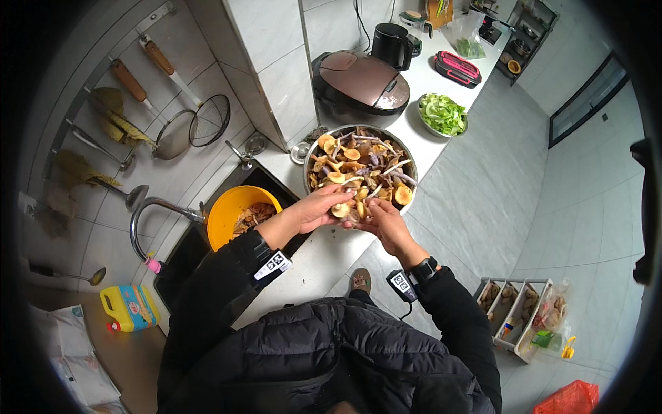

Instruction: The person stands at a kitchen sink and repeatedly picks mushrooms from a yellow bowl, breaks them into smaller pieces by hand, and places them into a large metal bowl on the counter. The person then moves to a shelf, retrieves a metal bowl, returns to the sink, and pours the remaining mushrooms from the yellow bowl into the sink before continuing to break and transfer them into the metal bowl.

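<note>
A small bunch of brown and yellowish mushrooms (341,210) is held between my left hand (316,209) and my right hand (391,224). My left fingers and palm support it from the left. The fingertips of my right hand pinch its right side. Both hands are at the near edge of a round metal bowl (306,168), partly covering its rim. Heaped mushrooms (362,155) fill the bowl, some with pale or purplish stems. Left of my hands, a yellow bucket (220,212) at the sink contains brown pieces (253,216), partly hidden by my left forearm.
A rice cooker (357,77) stands behind the bowl, near a black kettle (390,45). Green leaves fill another bowl (442,115) by the counter's edge. A curved faucet (137,227) reaches over the dark sink (178,274). Strainers (209,120) and ladles (137,196) hang on the tiled wall.
</note>
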`<action>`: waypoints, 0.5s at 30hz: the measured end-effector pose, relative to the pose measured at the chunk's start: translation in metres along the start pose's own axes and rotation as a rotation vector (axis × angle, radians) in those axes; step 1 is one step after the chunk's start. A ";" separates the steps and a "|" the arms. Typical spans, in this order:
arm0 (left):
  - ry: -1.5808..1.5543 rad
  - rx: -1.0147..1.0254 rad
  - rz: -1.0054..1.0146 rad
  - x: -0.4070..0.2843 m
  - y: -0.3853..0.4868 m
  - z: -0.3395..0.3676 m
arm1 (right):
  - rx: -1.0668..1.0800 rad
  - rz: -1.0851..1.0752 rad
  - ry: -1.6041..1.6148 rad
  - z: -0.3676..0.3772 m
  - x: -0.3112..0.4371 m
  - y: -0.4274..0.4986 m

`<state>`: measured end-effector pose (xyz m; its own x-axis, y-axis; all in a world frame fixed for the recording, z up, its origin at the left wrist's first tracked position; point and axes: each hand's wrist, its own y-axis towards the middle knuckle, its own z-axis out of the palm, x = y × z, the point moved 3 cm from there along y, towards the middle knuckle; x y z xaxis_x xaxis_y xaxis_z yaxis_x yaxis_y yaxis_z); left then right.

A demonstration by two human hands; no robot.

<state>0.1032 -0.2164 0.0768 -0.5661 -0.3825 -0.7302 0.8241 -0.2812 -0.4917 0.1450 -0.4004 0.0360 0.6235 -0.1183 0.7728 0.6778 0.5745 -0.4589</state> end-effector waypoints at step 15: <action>0.151 -0.133 0.118 -0.035 0.036 -0.028 | -0.141 -0.184 -0.328 -0.069 0.017 0.003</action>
<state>0.1536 -0.1888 0.0718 -0.4648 -0.2666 -0.8444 0.8852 -0.1203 -0.4493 0.1842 -0.4569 0.0176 0.3446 0.0696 0.9362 0.8275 0.4484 -0.3380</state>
